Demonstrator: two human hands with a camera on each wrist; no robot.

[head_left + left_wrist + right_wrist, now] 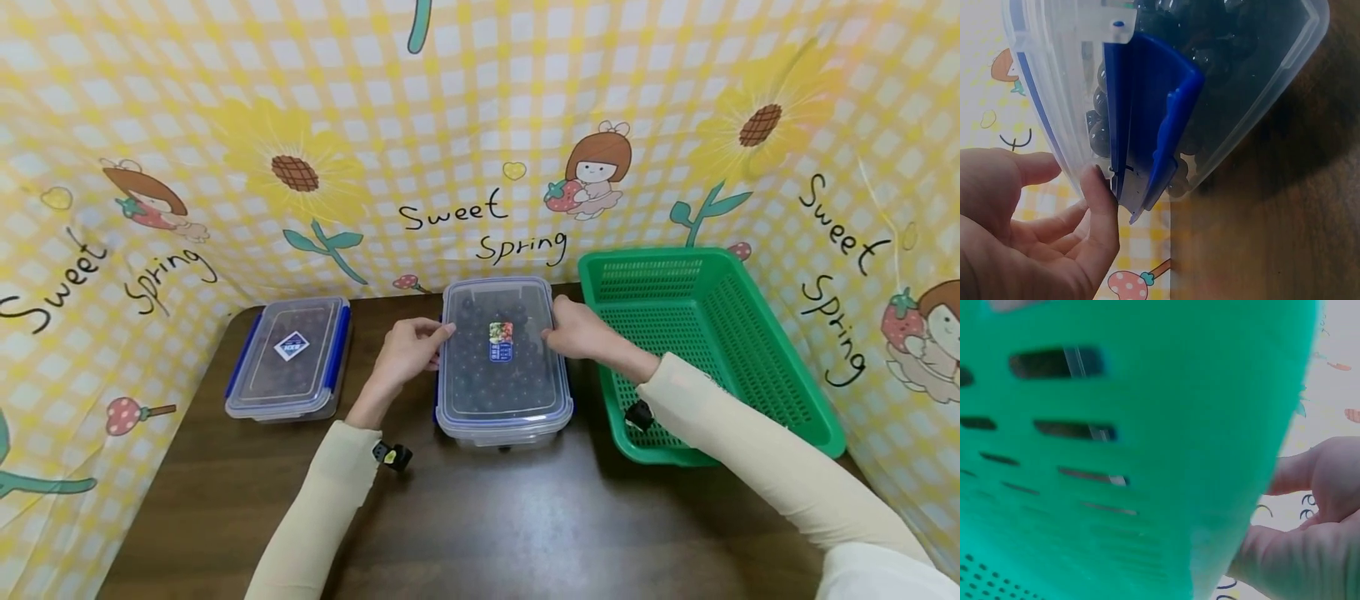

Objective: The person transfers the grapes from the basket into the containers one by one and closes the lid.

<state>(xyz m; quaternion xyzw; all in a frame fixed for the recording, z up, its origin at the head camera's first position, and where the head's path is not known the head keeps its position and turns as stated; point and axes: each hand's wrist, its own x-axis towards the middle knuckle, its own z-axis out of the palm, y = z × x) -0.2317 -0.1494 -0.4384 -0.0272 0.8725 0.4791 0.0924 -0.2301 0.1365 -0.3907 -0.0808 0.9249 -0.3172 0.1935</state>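
Note:
A clear plastic food container (502, 383) with a lid and dark, round, grape-like things inside stands in the middle of the table. At its left side my left hand (408, 350) pinches the edge, thumb on the lid rim. In the left wrist view, the blue side latch (1154, 119) is swung out from the wall, and the index finger of the left hand (1041, 231) touches near its end. My right hand (585, 329) grips the container's right edge with bent fingers; in the right wrist view, the green basket (1166, 425) hides the fingertips of this hand (1310, 531).
A second lidded container (288, 375) with blue side latches and a diamond label stands at the left, its contents unclear. The green perforated basket (795, 383) stands close at the right, under my right forearm. Patterned cloth (450, 100) rises behind the brown table (540, 517).

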